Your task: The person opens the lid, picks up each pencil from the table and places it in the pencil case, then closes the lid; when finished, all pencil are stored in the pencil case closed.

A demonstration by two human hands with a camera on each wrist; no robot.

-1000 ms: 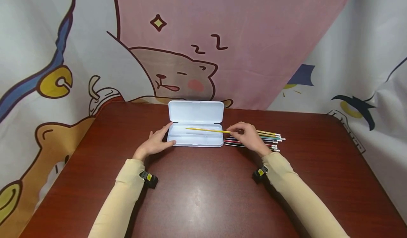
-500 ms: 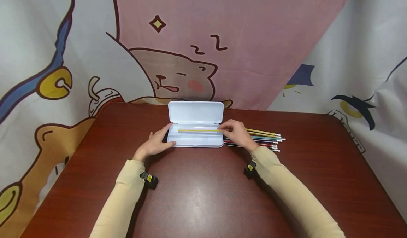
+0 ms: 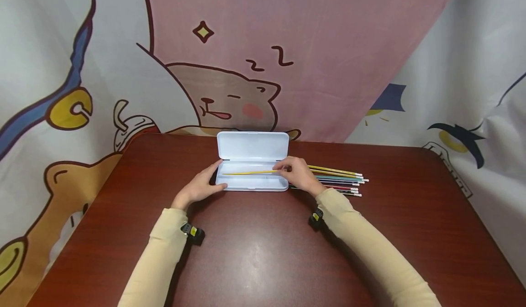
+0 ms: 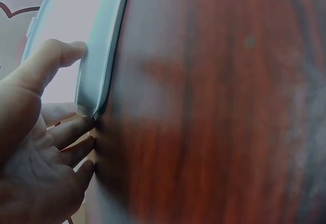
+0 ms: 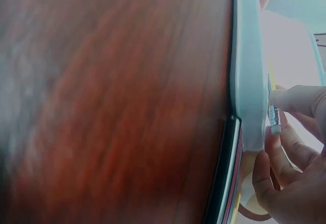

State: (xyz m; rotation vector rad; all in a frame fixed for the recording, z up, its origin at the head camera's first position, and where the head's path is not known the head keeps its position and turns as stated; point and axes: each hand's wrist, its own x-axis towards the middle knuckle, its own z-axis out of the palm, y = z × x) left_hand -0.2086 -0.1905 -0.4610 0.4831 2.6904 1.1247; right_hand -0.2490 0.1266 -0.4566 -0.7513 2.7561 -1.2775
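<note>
As the cartoon-printed cloth (image 3: 328,56) fills the whole background, the dark red-brown table (image 3: 255,252) spreads out in front of it, and near its far edge sits the white pencil case (image 3: 252,188), lid tipped up behind its shallow, divided tray. Here's the left hand (image 3: 200,187), spread wide across the case's left end, thumb at the front corner, fingers reaching to the back one! Over at the opposite end, the right hand (image 3: 300,174) has a narrow pinch, thumb and fingers holding the yellow pencil (image 3: 250,173). Just beside the case, partly behind that hand, lies a loose row of pencils (image 3: 341,178), eraser ends to the right. And the held one? It runs leftward from the fingertips across the tray, whether touching I can't tell, its little pale eraser (image 5: 275,130) poking out by the thumb.
</note>
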